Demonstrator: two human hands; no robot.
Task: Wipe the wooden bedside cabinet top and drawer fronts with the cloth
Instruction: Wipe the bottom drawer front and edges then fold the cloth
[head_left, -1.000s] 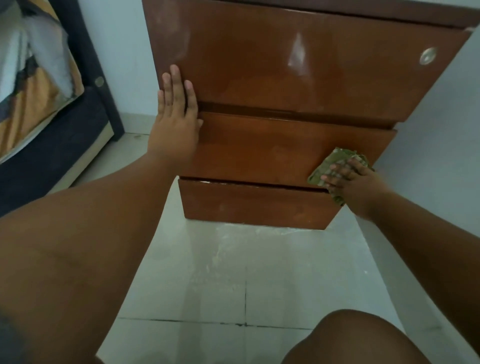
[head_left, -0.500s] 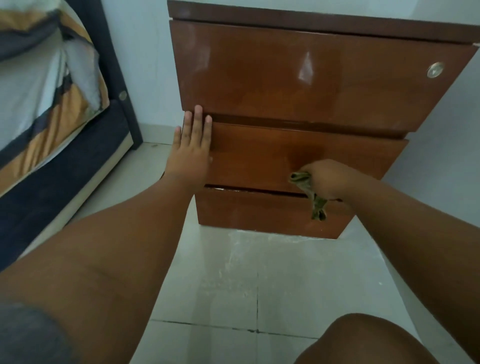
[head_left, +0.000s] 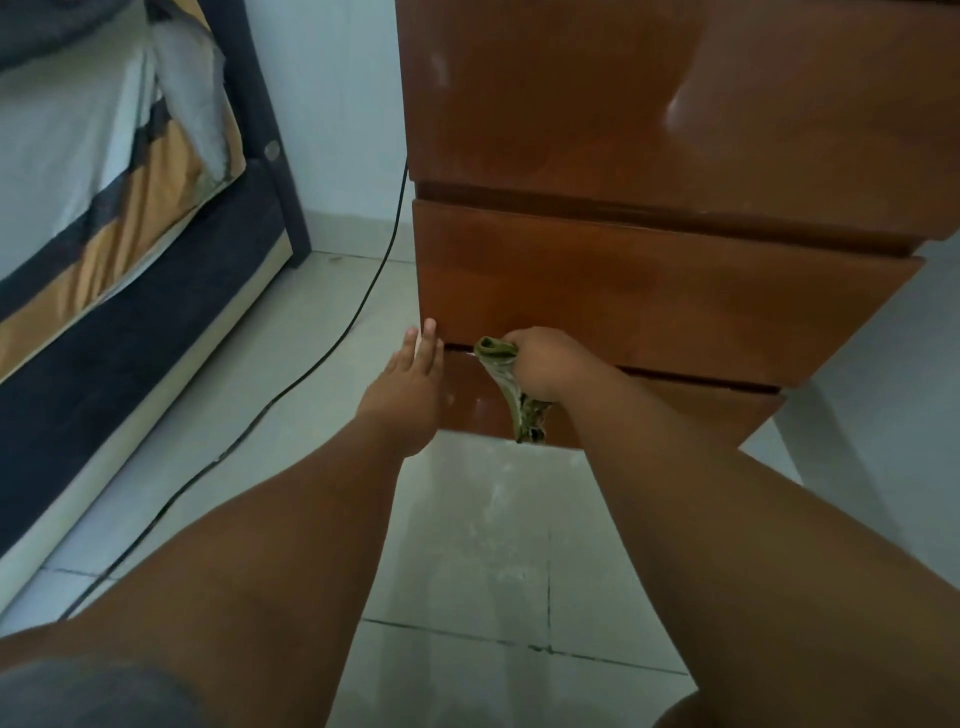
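The wooden bedside cabinet (head_left: 675, 130) fills the upper right, its flat drawer fronts a glossy reddish-brown veneer with pale glare patches and dark gaps between them; pale, smooth floor tiles (head_left: 467, 545) with thin dark grout lines spread below it; a bed (head_left: 104, 182) with a dark frame and grey, ochre and black bedding stands to the left; a thin black cable (head_left: 322, 358) curves across the floor between bed and cabinet; the left hand (head_left: 410, 384) is flat with straight fingers, its tips touching the lower left corner of the middle drawer front (head_left: 649, 291); just beside it, the right hand (head_left: 545, 366) is clenched round the cloth (head_left: 511, 387) at the seam above the bottom drawer front (head_left: 701, 410); the cloth is a crumpled green rag, bunched above the fist, its limp tail hanging below.
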